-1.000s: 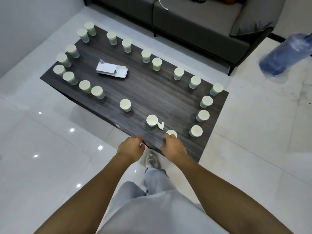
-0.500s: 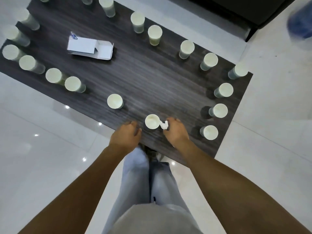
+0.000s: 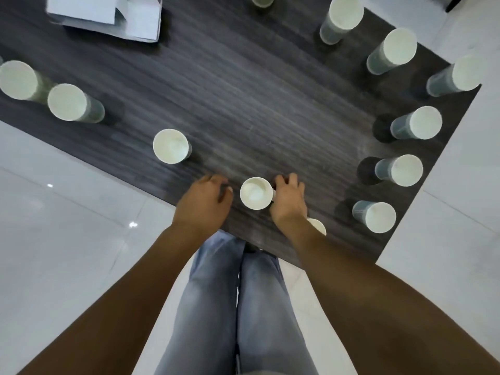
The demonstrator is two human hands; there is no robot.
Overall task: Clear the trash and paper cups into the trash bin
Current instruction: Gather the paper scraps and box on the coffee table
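A white paper cup stands open-side up near the front edge of the dark wooden table, between my two hands. My right hand is just right of it, fingers curled over a small crumpled paper scrap, of which only a white sliver shows at the thumb. My left hand hovers just left of the cup with fingers curled; nothing shows in it. Another cup is partly hidden under my right wrist. No trash bin is in view.
Several more paper cups ring the table: one at the front left, two at the left edge, a row down the right side. A flattened white carton lies at the back left. My legs stand against the front edge on the white tiled floor.
I have leaned in over the table, so the view has closed in on it. Both hands moved forward to either side of the cup, and my right hand closed over the paper scrap.
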